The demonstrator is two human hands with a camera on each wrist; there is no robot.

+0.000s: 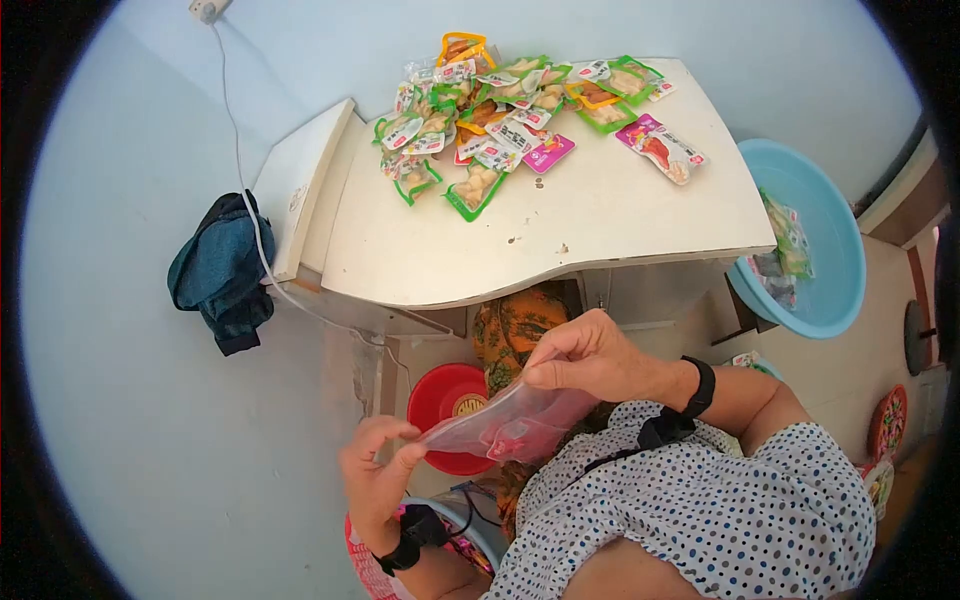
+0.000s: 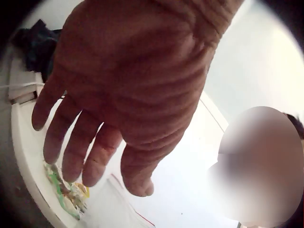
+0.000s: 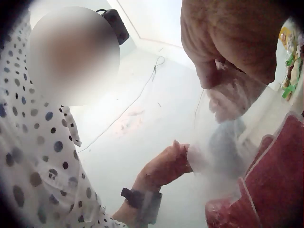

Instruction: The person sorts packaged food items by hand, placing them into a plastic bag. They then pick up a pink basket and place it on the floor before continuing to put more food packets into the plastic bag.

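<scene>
A clear plastic bag [image 1: 510,420] is stretched between both hands in front of the body, with pink-red packets [image 1: 515,440] showing inside. My right hand [image 1: 597,360] pinches the bag's upper edge between thumb and fingers. At the other corner, the thumb and index finger of my left hand [image 1: 380,470] hold the edge, the remaining fingers loosely spread. In the right wrist view, the red packet [image 3: 280,180] shows close up inside the bag, and the left hand [image 3: 168,164] is at its far side. The left wrist view shows the palm [image 2: 128,85] above the bag's red-lined edge [image 2: 144,218].
A white desk [image 1: 430,260] ahead bears a pile of snack packets [image 1: 480,115] and a separate purple-and-white packet [image 1: 662,150]. A blue basin [image 1: 850,250] with packets stands right; a red basin [image 1: 425,395] sits below the hands. Dark cloth [image 1: 222,265] and a white cable [image 1: 236,130] hang left.
</scene>
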